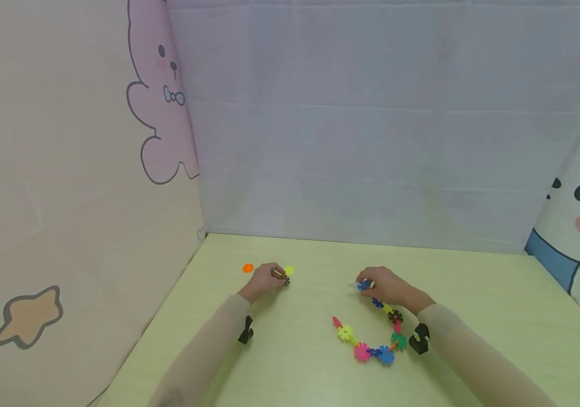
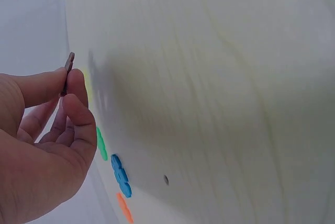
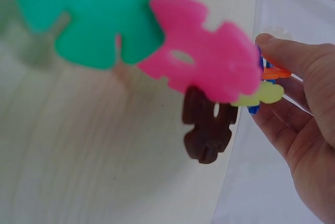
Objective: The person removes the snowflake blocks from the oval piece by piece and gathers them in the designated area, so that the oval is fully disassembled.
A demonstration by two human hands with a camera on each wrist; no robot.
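My left hand (image 1: pixel 265 281) pinches a brown snowflake disc (image 2: pixel 68 72) on edge between thumb and fingers, over the left part of the table. To the right, my right hand (image 1: pixel 386 284) grips a blue snowflake disc (image 1: pixel 364 285) at the far end of a chain of interlocked discs. An orange disc (image 3: pixel 277 73) and a yellow disc (image 3: pixel 267 94) show at its fingers in the right wrist view. From there the chain curves toward me through a brown disc (image 3: pixel 209 135), pink disc (image 3: pixel 204 51) and green disc (image 3: pixel 110 14), then back left to a red disc (image 1: pixel 337 321).
Loose discs lie near my left hand: an orange one (image 1: pixel 247 268), a yellow one (image 1: pixel 289 271), a green one (image 2: pixel 101 144) and a blue one (image 2: pixel 121 176). Pale cloth (image 1: pixel 351 124) hangs behind the table (image 1: pixel 280 362), with printed cloth at both sides.
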